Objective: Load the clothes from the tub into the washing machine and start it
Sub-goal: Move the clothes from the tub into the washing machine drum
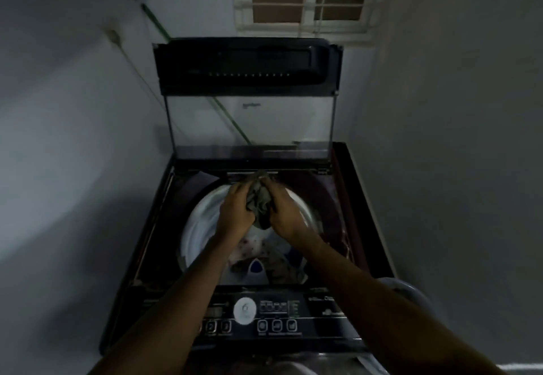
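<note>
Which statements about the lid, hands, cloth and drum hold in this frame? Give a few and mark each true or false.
1. The lid is raised. True.
2. The left hand and right hand grip one cloth above the drum. True.
3. The drum is empty. False: clothes lie in it.
4. The right hand is open and idle. False: it grips the cloth.

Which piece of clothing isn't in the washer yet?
The olive-grey garment, gripped by the left hand and right hand above the drum; the patterned clothes already lie inside it.
</note>
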